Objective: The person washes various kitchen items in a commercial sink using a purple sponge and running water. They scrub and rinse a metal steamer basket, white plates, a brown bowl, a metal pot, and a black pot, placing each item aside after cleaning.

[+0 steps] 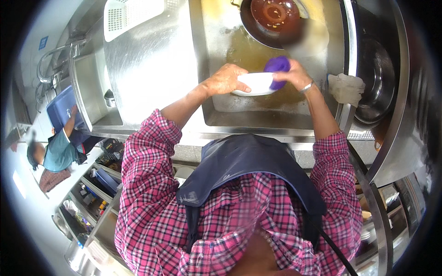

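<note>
Above a stainless steel sink basin (262,119) with cloudy, yellowish water, my left hand (226,80) grips the left side of a white bowl (257,84), which is tilted with its side towards me. My right hand (296,75) holds a purple cloth (277,67) against the bowl's right end, thumb on the bowl. Just beyond, at the back of the basin, a dark red bowl (274,13) with food bits on it lies in a black wok-like pan (249,26). A blurred, pale round item overlaps the pan's right edge.
A white perforated basket (133,17) rests on the steel drainboard (152,65) to the left. A pale cloth (345,89) hangs over the sink's right rim, beside a large metal basin (374,82). Far left, another person (58,151) holds a blue tub (64,107) near a faucet (51,65).
</note>
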`<state>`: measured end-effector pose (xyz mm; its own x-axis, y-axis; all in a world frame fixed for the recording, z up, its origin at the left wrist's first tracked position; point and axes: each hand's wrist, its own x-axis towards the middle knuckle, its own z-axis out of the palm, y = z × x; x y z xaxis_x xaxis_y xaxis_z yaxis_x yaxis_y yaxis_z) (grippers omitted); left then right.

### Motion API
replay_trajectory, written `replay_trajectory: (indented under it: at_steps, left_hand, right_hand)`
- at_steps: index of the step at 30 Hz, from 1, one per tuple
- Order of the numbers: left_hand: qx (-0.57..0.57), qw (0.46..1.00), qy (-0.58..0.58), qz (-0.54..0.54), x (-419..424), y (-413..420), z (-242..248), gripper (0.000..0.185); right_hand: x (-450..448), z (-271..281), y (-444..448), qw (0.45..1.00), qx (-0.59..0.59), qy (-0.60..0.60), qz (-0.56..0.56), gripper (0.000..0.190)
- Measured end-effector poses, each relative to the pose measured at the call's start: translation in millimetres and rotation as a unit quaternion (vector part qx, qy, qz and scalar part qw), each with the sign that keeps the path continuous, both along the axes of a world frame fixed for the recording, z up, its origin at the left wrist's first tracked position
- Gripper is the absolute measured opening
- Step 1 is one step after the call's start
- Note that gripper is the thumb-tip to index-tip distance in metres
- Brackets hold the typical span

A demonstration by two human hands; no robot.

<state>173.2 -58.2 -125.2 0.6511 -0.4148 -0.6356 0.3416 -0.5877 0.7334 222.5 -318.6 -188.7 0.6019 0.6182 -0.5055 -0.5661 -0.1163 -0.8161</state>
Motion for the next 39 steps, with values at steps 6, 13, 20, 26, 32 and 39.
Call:
replay_trajectory:
  at_steps: [6, 13, 20, 26, 32, 39]
  left_hand:
    - [-0.105, 0.949, 0.091, 0.282, -29, 8, -16, 0.029]
    - [-0.186, 0.880, 0.080, 0.430, -44, 2, -27, 0.028]
    - [-0.231, 0.892, 0.022, 0.388, -47, -8, -27, 0.020]
    - [-0.267, 0.859, 0.037, 0.435, -54, -5, 12, 0.027]
    - [-0.318, 0.774, 0.053, 0.545, -59, 2, 15, 0.009]
    - [-0.264, 0.765, -0.060, 0.584, -65, -28, 0, 0.003]
  right_hand:
    - [-18, -128, -39, 0.913, -0.276, -0.245, -0.175, 0.040]
    - [-71, -42, 31, 0.966, -0.156, -0.150, -0.141, 0.030]
    - [-63, 24, 97, 0.842, -0.139, -0.506, -0.124, 0.027]
    - [2, -19, 88, 0.947, 0.051, 0.045, -0.313, 0.029]
    - [-59, -58, 71, 0.850, 0.090, 0.321, -0.408, 0.034]
    - [-109, 19, 102, 0.834, 0.041, 0.384, -0.395, 0.037]
